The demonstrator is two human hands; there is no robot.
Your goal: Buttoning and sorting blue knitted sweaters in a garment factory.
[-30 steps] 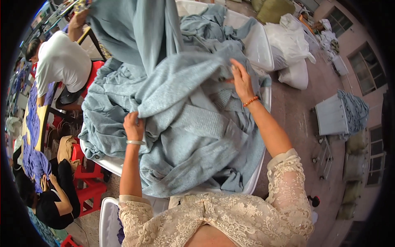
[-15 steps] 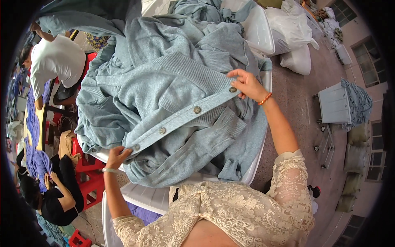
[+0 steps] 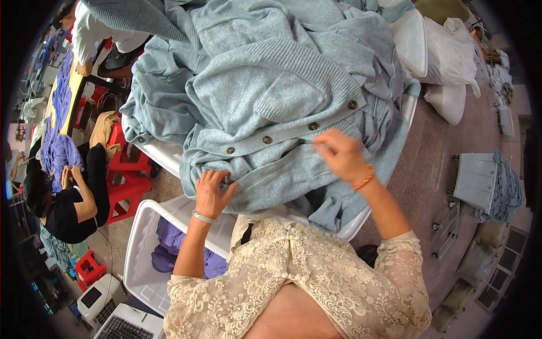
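A light blue knitted cardigan [image 3: 271, 113] with a ribbed hem or collar band lies on top of a heap of similar knitwear. Its button band [image 3: 289, 133] runs slantwise across the front, with several dark round buttons. My left hand [image 3: 212, 192], a bracelet at its wrist, rests on the lower left end of the cardigan, fingers spread and thumb apart. Over the cardigan below the band is my right hand [image 3: 341, 157], wearing an orange bracelet. Its fingers are loosely bent and slightly blurred, with no cloth seen between them.
A white bin [image 3: 161, 151] holds the heap. Another white bin [image 3: 135, 248] with purple garments [image 3: 169, 240] stands at lower left. Nearby are red stools [image 3: 127, 183] and a seated person [image 3: 70, 212] handling purple cloth. White sacks [image 3: 446, 101] and a loaded grey cart [image 3: 480, 181] stand right.
Both hands have let go of the stretched button band, which now lies slack on the heap. My left hand has moved right, my right hand downward. The view has shifted.
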